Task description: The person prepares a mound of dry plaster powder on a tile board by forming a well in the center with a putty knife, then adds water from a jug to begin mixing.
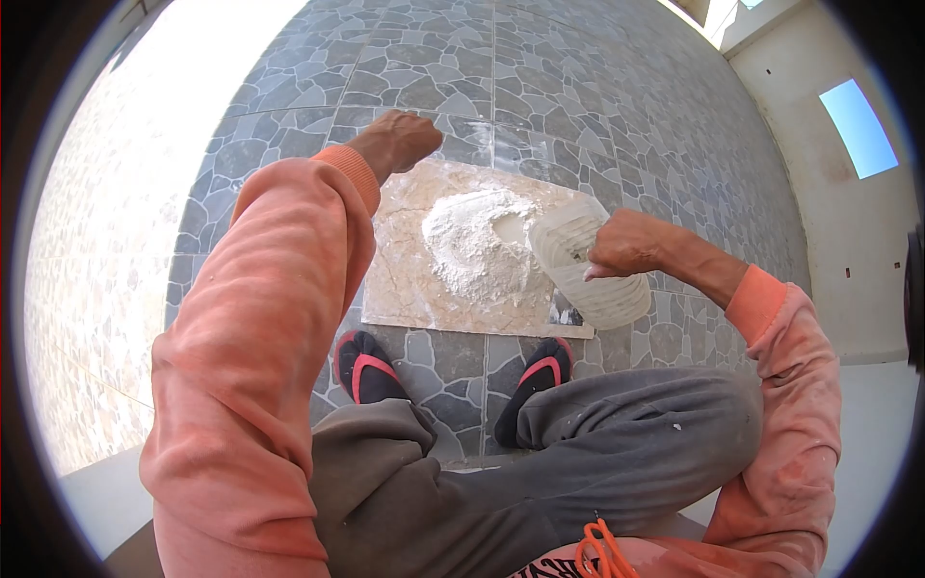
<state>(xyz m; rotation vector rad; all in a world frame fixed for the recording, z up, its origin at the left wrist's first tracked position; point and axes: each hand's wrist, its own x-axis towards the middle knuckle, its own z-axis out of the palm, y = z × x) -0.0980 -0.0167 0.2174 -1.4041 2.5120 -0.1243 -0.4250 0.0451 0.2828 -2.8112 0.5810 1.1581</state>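
Note:
My right hand (626, 246) is closed around a clear ribbed plastic bottle (617, 301), tilted with its upper part over the right side of a stone-patterned tile slab (395, 299). A heap of white powder (472, 246) lies on the middle of the slab. On its right side, close to the bottle, the heap has a smooth, paler hollow. My left hand (400, 140) is a fist held over the far left corner of the slab, apart from the powder. Its fingers curl away from me, and what they hold, if anything, is hidden.
The slab lies on a grey stone-patterned floor (578, 77). My feet in black and red flip-flops (374, 371) stand just in front of it. Bright sunlight covers the floor at left. A pale wall (819, 125) with a window opening (859, 128) rises at right.

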